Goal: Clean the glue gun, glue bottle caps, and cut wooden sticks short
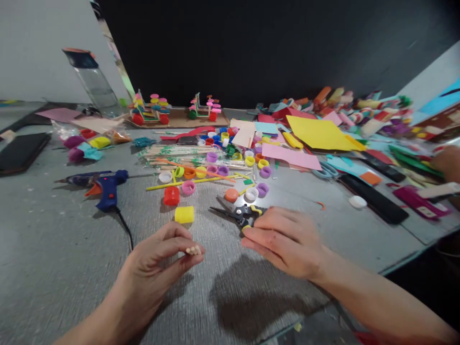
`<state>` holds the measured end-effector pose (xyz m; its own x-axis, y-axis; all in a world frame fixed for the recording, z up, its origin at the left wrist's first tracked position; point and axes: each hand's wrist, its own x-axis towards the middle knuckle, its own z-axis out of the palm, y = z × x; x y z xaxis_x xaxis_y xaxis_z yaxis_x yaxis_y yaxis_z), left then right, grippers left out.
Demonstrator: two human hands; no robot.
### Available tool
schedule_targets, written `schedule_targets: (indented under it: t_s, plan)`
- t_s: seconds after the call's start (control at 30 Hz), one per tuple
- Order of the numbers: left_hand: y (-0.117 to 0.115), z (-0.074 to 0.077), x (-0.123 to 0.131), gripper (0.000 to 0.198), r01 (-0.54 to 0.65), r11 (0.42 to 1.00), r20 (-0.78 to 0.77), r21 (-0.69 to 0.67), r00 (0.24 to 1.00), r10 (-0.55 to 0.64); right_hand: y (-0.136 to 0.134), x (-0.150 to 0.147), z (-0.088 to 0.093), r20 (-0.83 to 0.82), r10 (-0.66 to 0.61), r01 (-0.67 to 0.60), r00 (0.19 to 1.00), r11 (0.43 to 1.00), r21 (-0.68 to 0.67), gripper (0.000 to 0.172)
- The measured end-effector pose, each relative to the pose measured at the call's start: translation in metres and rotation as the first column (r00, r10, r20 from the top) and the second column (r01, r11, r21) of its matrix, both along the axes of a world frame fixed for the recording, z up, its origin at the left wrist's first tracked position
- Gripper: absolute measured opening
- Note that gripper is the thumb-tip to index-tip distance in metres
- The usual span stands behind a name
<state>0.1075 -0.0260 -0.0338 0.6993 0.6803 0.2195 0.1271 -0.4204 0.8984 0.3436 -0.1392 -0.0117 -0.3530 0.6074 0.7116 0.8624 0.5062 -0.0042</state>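
Between the thumb and fingers of my left hand (pixel 161 256) is a small bundle of wooden sticks (pixel 193 250), seen end-on. My right hand (pixel 287 237) is closed over the handles of black-and-yellow snips (pixel 244 211), whose two blades stand apart and point left, low over the table. A yellow bottle cap (pixel 184 214) lies just beyond my left hand, with a red cap (pixel 171 196) behind it. Close to the blades are an orange cap (pixel 231 194) and a white cap (pixel 251 193).
A blue glue gun (pixel 108 187) with its cord lies at left. Bagged wooden sticks (pixel 172 152) and several caps fill the middle. Two small stick-and-cap models (pixel 153 110) stand behind, near a water bottle (pixel 95 84). Coloured paper (pixel 319 134) and another person's hand (pixel 447 163) are at right.
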Motion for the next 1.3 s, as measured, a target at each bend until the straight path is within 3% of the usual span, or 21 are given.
schedule_targets:
  t_s: [0.2,0.57,0.83,1.0,1.1,1.17,1.3]
  plan:
    - [0.001,-0.008,-0.004,0.015,0.131,0.982,-0.073,0.139,0.990,-0.122,-0.004,-0.005,0.000,0.061,-0.017,0.014,0.998,0.998,0.055,0.006]
    - [0.005,-0.009,-0.003,0.015,0.163,0.971,-0.103,0.176,0.984,-0.146,-0.004,-0.007,0.004,0.139,-0.042,0.019,0.989,0.986,0.168,0.010]
    - [0.004,-0.011,-0.005,0.013,0.190,0.955,-0.111,0.228,0.980,-0.168,-0.005,-0.010,0.006,0.258,-0.050,0.012,0.965,0.989,0.149,0.013]
    - [0.005,-0.012,-0.004,0.013,0.204,0.942,-0.074,0.267,0.979,-0.192,0.002,-0.010,-0.002,0.177,-0.027,0.001,0.984,0.989,0.149,0.009]
    - [0.004,-0.012,-0.003,0.012,0.212,0.937,-0.040,0.278,0.977,-0.210,0.006,-0.009,-0.009,0.071,0.044,-0.047,0.997,0.998,0.046,0.010]
    - [0.002,-0.012,-0.003,0.011,0.213,0.942,-0.028,0.260,0.977,-0.213,0.007,-0.011,-0.011,-0.068,0.086,-0.093,0.994,0.990,-0.108,0.011]
    - [-0.003,-0.008,-0.003,0.013,0.200,0.963,-0.036,0.182,0.980,-0.197,0.011,-0.023,-0.005,-0.365,0.058,-0.229,0.929,0.867,-0.444,0.018]
